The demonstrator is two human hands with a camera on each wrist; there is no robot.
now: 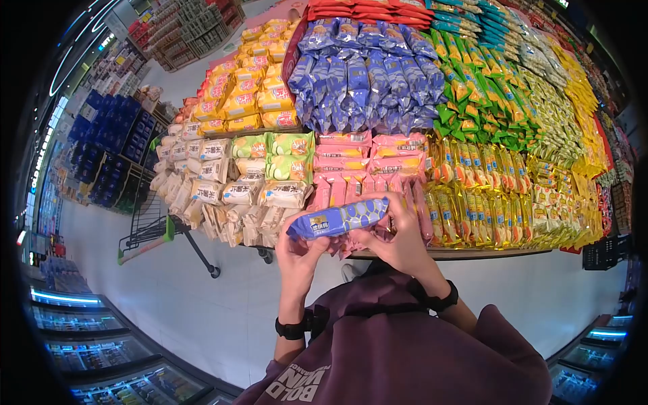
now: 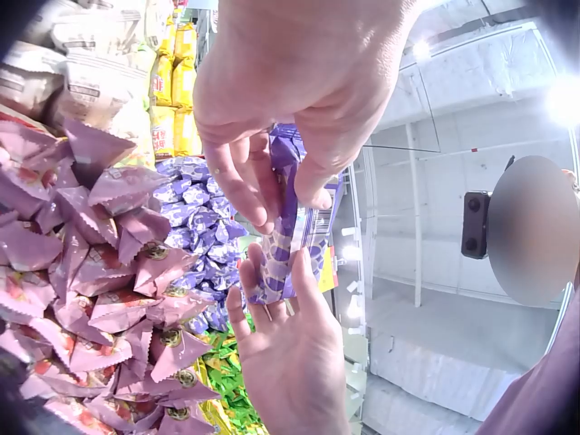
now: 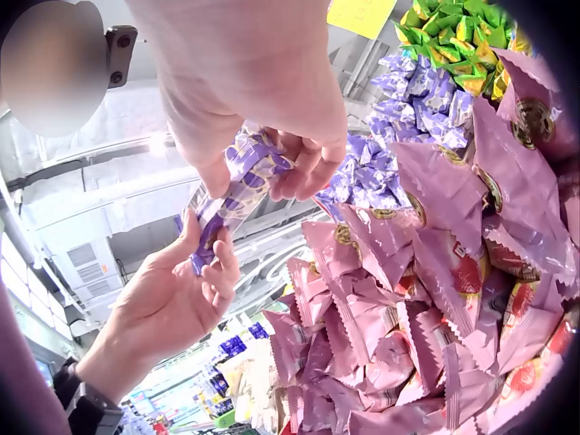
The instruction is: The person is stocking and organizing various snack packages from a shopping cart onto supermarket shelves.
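A purple-blue snack packet (image 1: pixel 343 217) with a pattern of rounded cells is held up level in front of the chest, over the edge of the display. My left hand (image 1: pixel 302 246) pinches its left end between thumb and fingers. At the other end my right hand (image 1: pixel 399 237) grips it, thumb on the near side. In the left wrist view the packet (image 2: pixel 283 240) runs between the two hands, its printed back panel partly visible. The right wrist view shows the packet's (image 3: pixel 245 177) shiny wrapper, with the right hand's palm and fingers hiding part of it.
Pink packets (image 1: pixel 341 162) lie just beyond the hands, with more purple-blue packets (image 1: pixel 368 84) behind. White packets (image 1: pixel 209 169) are left, gold ones (image 1: pixel 479 202) right, green ones (image 1: pixel 493 94) farther back. A shopping cart (image 1: pixel 158 233) stands at the left. Freezer cases (image 1: pixel 121 351) line the near left.
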